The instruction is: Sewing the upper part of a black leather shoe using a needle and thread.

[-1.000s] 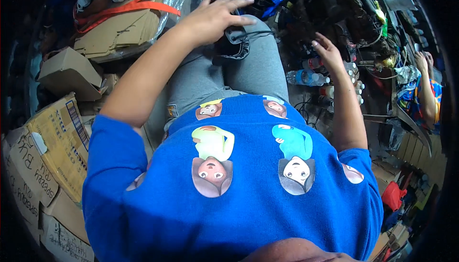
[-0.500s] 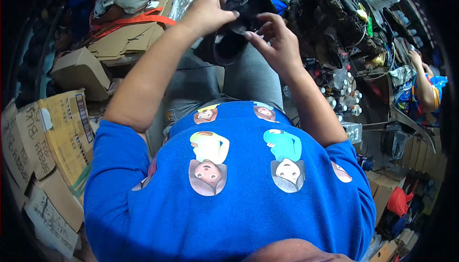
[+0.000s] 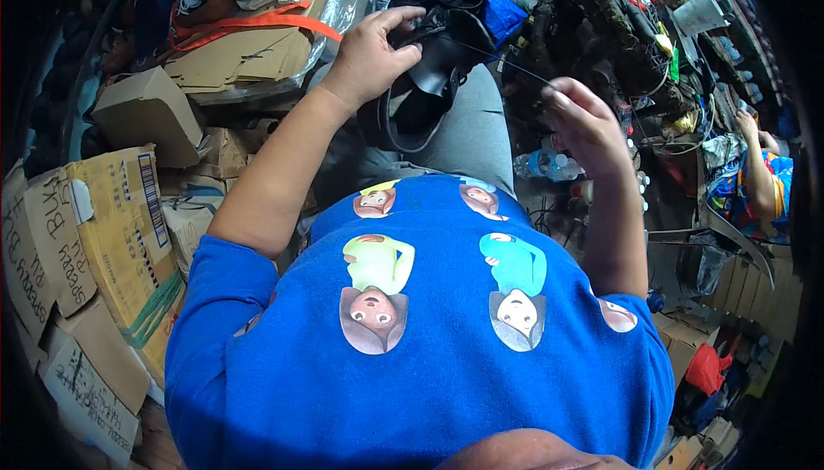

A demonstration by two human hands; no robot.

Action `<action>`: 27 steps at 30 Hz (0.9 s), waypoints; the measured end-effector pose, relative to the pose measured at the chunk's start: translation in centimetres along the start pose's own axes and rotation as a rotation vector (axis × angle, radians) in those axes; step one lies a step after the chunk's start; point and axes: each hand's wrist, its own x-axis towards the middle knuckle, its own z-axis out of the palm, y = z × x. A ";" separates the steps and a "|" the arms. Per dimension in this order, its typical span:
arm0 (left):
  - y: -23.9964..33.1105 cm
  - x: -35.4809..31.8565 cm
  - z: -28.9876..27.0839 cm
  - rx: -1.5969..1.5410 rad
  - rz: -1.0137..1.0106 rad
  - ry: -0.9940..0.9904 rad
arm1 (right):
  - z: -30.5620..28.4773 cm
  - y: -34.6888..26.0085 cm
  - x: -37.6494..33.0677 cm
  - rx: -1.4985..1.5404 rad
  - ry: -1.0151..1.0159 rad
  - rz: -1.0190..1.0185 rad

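Observation:
A black shoe (image 3: 401,126) rests over my lap, its dark opening toward me and a shiny patch showing inside. My left hand (image 3: 378,51) is closed on its upper left side, thumb and fingers pinching the edge. From the shoe a thin dark thread (image 3: 518,67) runs taut to the right. My right hand (image 3: 586,120) pinches the thread's far end, apart from the shoe; whether a tool is also in the fingers cannot be made out.
Cardboard boxes (image 3: 148,116) and flattened cartons (image 3: 120,238) stand at my left. A blue plastic bag (image 3: 500,13) lies beyond the shoe. Several bottles (image 3: 549,165) stand right of my knee. Another person's arm (image 3: 760,161) shows at the far right.
My right hand has moved away from the shoe to the right and toward me, drawing the thread out straight. My left hand and the shoe have shifted slightly nearer.

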 end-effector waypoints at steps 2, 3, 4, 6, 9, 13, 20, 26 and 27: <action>-2.9 0.2 0.3 0.085 0.136 -0.017 | -1.8 -2.4 -1.7 -0.151 0.098 0.080; -3.9 0.2 0.6 0.128 0.059 -0.070 | -2.4 -3.1 -2.3 -0.047 0.148 0.033; -4.8 0.5 0.9 0.120 0.051 -0.078 | -3.3 -3.6 -2.7 0.058 0.197 -0.015; -5.8 0.6 2.1 -0.221 -0.241 -0.210 | -6.6 -4.1 -3.8 0.108 0.147 -0.080; -6.1 1.0 4.0 -0.325 -0.320 -0.268 | -7.9 -4.9 -3.9 0.308 0.057 -0.259; -6.9 2.0 5.4 -0.393 -0.400 -0.305 | -9.3 -6.0 -2.5 0.555 -0.102 -0.333; -8.0 2.5 6.5 -0.348 -0.563 -0.333 | -8.4 -7.9 -0.5 0.571 -0.102 -0.506; -7.8 3.1 7.0 -0.495 -0.722 -0.407 | -4.3 -4.5 2.4 -0.953 0.465 -0.690; -8.0 2.6 6.4 -0.488 -0.739 -0.368 | -3.2 -2.6 4.1 -0.884 0.365 -0.621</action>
